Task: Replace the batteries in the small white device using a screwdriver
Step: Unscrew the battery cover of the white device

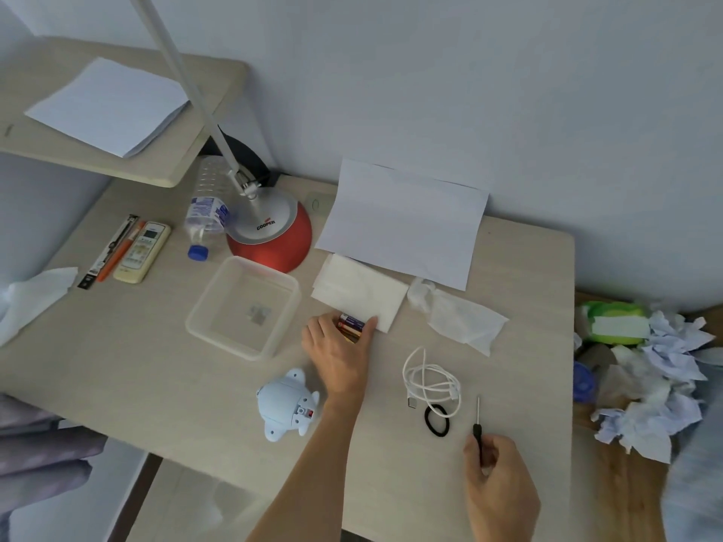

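The small white device [287, 404], shaped like a little animal, lies on its back near the table's front edge with a red switch showing on its underside. Just beyond it, my left hand [338, 354] closes around a few batteries [351, 326] at the corner of a folded white tissue [360, 293]. My right hand [499, 469] grips the black handle of a thin screwdriver [477, 418], its shaft pointing away from me, to the right of the device.
A clear plastic tray [242, 307] holding a small metal piece sits left of my left hand. A coiled white cable [432, 379] and black hair tie [437, 420] lie between my hands. Red lamp base [270, 240], bottle, remote, paper sheet, and crumpled tissues on the right.
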Demonstrator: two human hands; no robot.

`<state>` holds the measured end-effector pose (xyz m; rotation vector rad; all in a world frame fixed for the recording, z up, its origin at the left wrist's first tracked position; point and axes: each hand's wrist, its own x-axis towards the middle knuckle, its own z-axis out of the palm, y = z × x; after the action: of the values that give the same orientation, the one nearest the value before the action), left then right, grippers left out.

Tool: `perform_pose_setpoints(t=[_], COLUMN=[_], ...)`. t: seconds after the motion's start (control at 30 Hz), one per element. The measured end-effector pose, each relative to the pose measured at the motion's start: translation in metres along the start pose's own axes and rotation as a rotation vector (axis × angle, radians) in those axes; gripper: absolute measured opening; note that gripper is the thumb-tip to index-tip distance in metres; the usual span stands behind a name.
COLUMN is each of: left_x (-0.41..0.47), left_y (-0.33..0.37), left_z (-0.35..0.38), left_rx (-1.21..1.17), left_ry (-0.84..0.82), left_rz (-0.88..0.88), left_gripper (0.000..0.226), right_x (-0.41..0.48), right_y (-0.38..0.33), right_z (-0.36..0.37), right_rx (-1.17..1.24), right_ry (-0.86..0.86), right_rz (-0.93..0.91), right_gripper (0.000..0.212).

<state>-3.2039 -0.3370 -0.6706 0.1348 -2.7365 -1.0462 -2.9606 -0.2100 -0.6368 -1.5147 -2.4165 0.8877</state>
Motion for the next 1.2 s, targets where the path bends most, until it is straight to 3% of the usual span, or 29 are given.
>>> perform_pose_setpoints(t=[0.7, 1.2], left_x=[-0.001, -0.004], left_y=[0.002, 0.038], left_z=[-0.006, -0.055], left_rx=[-0.012, -0.254], left_ry=[-0.066, -0.190], left_rz=[-0.042, -0.114], left_gripper=[0.075, 0.087], right_x=[0.002, 0.008], right_y=[0.002, -0.015], right_z=[0.003, -0.028], right_rx=[-0.009, 0.109], right_ry=[-0.024, -0.065], right_rz=[0.011, 0.076], right_gripper=[0.020, 0.014])
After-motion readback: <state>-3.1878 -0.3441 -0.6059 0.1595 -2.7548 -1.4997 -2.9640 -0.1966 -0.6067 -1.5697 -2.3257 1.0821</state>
